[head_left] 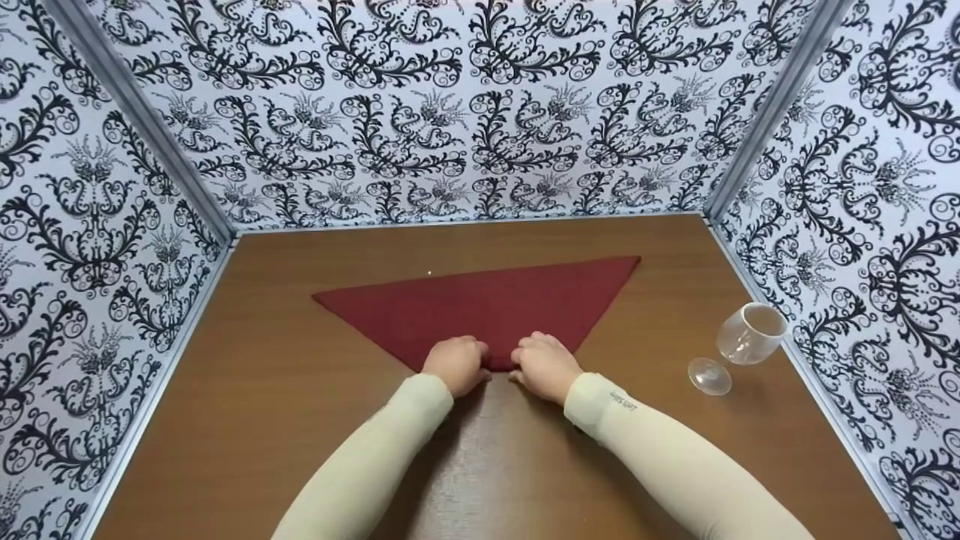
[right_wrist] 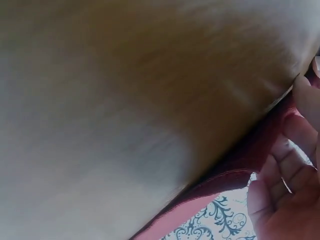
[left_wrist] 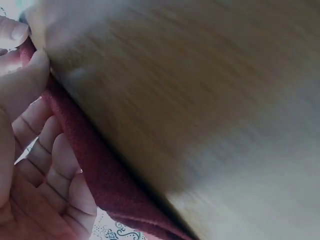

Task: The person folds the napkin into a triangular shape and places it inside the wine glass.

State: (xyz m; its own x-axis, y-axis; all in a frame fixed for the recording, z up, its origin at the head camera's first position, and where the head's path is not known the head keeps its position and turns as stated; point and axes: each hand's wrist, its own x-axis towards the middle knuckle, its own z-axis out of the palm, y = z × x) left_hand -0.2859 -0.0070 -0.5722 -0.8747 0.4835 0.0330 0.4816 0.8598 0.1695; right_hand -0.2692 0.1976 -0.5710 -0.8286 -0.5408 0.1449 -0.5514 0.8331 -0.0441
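Note:
A dark red cloth napkin (head_left: 480, 300) lies on the wooden table, its long straight side away from me and a point at each far end. Its near edge is a short folded band between my hands. My left hand (head_left: 455, 364) pinches this edge, thumb on the near side and fingers over the cloth. A little to the right, my right hand (head_left: 547, 366) pinches the same edge in the same way. In the left wrist view the folded cloth (left_wrist: 100, 155) runs between thumb and curled fingers. The right wrist view shows the right thumb (right_wrist: 306, 97) against the fold.
A clear stemmed glass (head_left: 750, 337) stands on the table (head_left: 300, 420) to the right, near the side wall. Patterned black-and-white walls (head_left: 480, 112) with grey metal edging enclose the table at the back and both sides.

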